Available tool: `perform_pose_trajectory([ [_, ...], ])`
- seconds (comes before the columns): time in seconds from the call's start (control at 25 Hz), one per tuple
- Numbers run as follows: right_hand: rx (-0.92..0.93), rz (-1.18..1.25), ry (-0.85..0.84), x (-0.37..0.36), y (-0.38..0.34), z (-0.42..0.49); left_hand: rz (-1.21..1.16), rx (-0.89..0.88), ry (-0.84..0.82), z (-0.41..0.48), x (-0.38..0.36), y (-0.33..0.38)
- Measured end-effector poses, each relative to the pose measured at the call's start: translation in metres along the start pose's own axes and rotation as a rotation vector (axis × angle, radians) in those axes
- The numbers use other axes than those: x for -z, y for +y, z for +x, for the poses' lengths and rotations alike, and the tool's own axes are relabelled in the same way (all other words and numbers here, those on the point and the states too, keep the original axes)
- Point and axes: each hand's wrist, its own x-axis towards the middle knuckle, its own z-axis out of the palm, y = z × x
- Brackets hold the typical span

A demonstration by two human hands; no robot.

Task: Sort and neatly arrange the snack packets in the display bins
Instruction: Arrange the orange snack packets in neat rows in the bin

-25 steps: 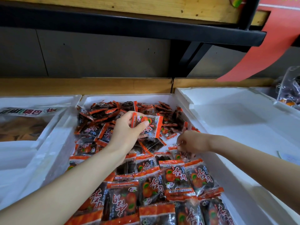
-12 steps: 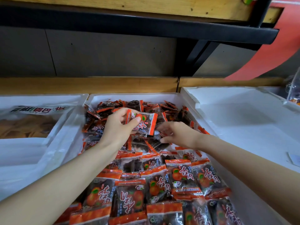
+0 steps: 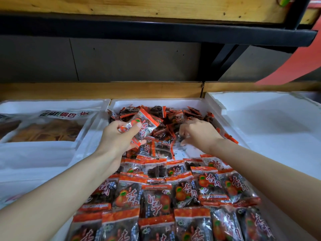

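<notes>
From the head camera, three white foam bins sit side by side on the counter: a left bin (image 3: 52, 105), a middle bin (image 3: 156, 101) and a right bin (image 3: 215, 105). The middle bin holds the orange-and-dark snack packets in two groups. A loose pile (image 3: 173, 115) fills its far end, too tangled to count, and three overlapping rows (image 3: 191, 188) lie flat at the near end, with about six packets across in the nearest row. Between pile and rows a small patch of bare bin floor (image 3: 184, 152) shows. The person's left grip (image 3: 119, 136) is raised over the left part of the pile, clenched round a small stack of held packets (image 3: 144, 122); at least two, with the thumb pressing the top one near its orange end. The right grip (image 3: 198, 134) is palm down on the pile, its fingers curled among the loose packets. I cannot tell whether it has hold of one. The two grips are near each other but apart. The left bin carries one large clear bag (image 3: 52, 129) of pale yellow strips with a printed label, and the edge of a second bag (image 3: 7, 124) shows beside it. Behind the bins run a wooden ledge (image 3: 104, 90) and one black shelf beam (image 3: 156, 32); a red strip (image 3: 295, 66) hangs at the upper right.
</notes>
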Motion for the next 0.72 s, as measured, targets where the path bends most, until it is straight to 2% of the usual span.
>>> perform_pose_trajectory([
  [0.16,0.133,0.155,0.467,0.034,-0.025,-0.014,0.103,0.031,0.067,-0.014,0.007,0.001],
  [0.28,0.238,0.169,0.616,0.051,-0.051,-0.023,-0.070,0.099,0.043,-0.026,0.011,0.005],
  [0.4,0.181,0.188,0.694,0.067,-0.064,-0.024,-0.274,0.144,0.005,-0.043,0.016,0.011],
  [0.52,0.082,0.287,0.717,0.076,-0.076,-0.025,-0.368,0.171,-0.012,-0.055,0.025,0.010],
  [0.72,0.379,0.397,0.495,0.057,-0.119,-0.038,-0.631,0.295,-0.005,-0.061,0.036,0.013],
])
